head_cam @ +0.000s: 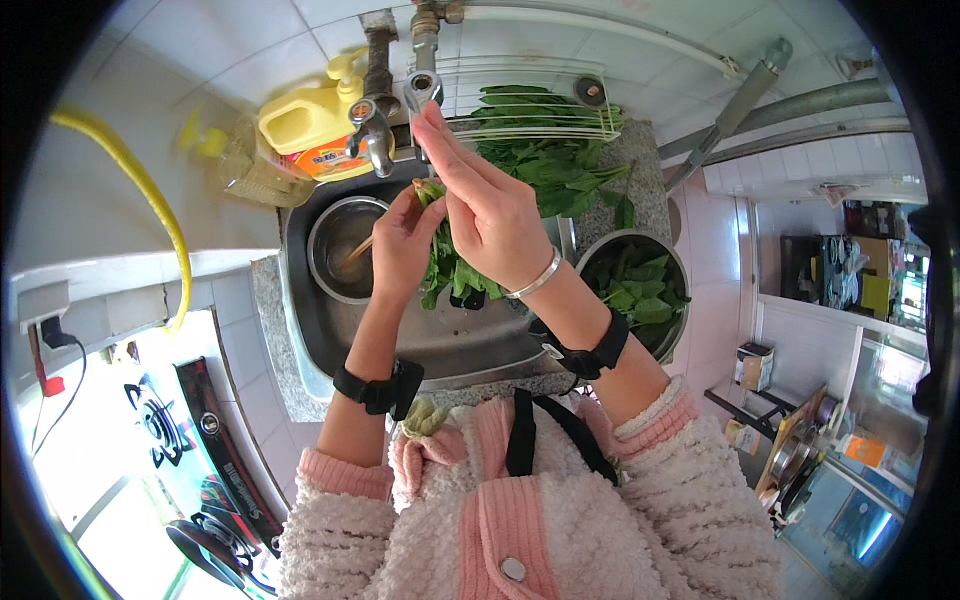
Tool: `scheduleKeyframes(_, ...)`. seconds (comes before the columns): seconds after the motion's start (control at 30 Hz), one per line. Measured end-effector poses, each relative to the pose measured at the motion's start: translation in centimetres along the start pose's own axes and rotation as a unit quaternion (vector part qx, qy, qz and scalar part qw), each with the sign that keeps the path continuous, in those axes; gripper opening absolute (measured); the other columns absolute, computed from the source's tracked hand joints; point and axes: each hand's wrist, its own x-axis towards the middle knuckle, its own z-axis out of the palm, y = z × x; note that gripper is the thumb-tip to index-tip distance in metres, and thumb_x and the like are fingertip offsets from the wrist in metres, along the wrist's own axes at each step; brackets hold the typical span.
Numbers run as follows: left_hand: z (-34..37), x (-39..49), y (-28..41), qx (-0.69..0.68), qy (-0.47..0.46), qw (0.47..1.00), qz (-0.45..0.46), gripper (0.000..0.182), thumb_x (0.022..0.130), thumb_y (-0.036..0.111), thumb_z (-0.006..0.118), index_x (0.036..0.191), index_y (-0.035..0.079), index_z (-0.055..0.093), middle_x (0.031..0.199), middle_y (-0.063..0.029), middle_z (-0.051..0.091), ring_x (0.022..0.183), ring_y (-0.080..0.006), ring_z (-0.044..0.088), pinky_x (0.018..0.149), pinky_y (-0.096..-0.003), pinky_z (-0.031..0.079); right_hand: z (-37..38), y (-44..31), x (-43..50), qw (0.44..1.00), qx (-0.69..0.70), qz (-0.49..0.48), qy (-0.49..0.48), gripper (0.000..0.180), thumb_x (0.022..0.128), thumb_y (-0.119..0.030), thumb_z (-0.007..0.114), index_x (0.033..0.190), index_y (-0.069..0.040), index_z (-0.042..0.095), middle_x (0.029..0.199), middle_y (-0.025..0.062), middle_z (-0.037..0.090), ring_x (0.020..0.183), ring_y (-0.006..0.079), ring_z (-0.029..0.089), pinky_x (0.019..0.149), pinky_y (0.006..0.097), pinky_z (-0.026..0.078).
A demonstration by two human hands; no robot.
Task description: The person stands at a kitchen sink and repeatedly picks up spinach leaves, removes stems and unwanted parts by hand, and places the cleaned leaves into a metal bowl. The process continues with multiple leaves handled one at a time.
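Observation:
Over a steel sink (480, 345), my left hand (401, 244) pinches the root end of a bunch of leafy greens (450, 266), whose leaves hang down into the basin. My right hand (487, 195) is raised with its fingers straight and close together, at the lever of a metal tap (424, 90); whether it touches the lever is hard to tell. The palm side is hidden, and no held thing shows. At the left of the sink sits a steel bowl (322, 262) with a wooden stick in it.
More greens (555, 172) lie under and before a white wire rack (540, 135) on the granite counter. A steel pot (684, 270) of leaves stands at the right. Behind the sink are a second tap (371, 139), a yellow jug (300, 120) and a clear bottle (255, 169). A gas stove (217, 450) is lower left.

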Motion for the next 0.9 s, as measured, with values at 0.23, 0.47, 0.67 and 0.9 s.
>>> scheduleKeyframes(0.23, 0.1, -3.1, 0.4, -0.110, -0.088, 0.990, -0.016, 0.035, 0.097, 0.010, 0.049, 0.130, 0.000, 0.040, 0.116, -0.0107, 0.058, 0.104, -0.0129, 0.053, 0.091, -0.0274, 0.043, -1.9, 1.1, -0.2, 0.997, 0.046, 0.039, -0.038, 0.044, 0.086, 0.008, 0.050, 0.127, -0.006, 0.056, 0.127, 0.0120, 0.059, 0.108, 0.0216, 0.063, 0.083, 0.0269, 0.053)
scheduleKeyframes(0.47, -0.2, -4.8, 0.6, -0.071, -0.110, 0.991, -0.027, 0.029, 0.096, 0.007, 0.051, 0.124, 0.000, 0.045, 0.114, -0.0111, 0.061, 0.102, -0.0152, 0.058, 0.089, -0.0287, 0.046, -3.1, 1.2, -5.1, 0.969, 0.065, 0.203, -0.124, 0.037, 0.080, -0.018, 0.072, 0.113, -0.005, 0.061, 0.091, 0.0092, 0.068, 0.079, 0.0196, 0.066, 0.069, 0.0292, 0.053)
scheduleKeyframes(0.67, -0.2, -5.2, 0.6, 0.078, -0.059, 0.995, 0.023, 0.032, 0.087, 0.006, 0.064, 0.117, -0.003, 0.054, 0.107, -0.0106, 0.065, 0.100, -0.0143, 0.061, 0.088, -0.0279, 0.047, -2.5, 0.5, -5.7, 0.970, 0.030, 0.192, -0.144, 0.051, 0.070, -0.020, 0.081, 0.111, -0.005, 0.055, 0.073, 0.0071, 0.059, 0.064, 0.0203, 0.060, 0.062, 0.0307, 0.051)
scheduleKeyframes(0.9, -0.8, -5.7, 1.5, 0.112, -0.059, 0.991, 0.036, 0.032, 0.082, 0.006, 0.069, 0.111, -0.002, 0.059, 0.100, -0.0089, 0.067, 0.093, -0.0139, 0.063, 0.084, -0.0271, 0.049, -2.9, 0.6, -5.5, 0.952, 0.110, 0.250, -0.139, 0.015, 0.081, -0.008, 0.072, 0.095, -0.003, 0.068, 0.088, 0.0074, 0.069, 0.073, 0.0106, 0.066, 0.063, 0.0246, 0.053)
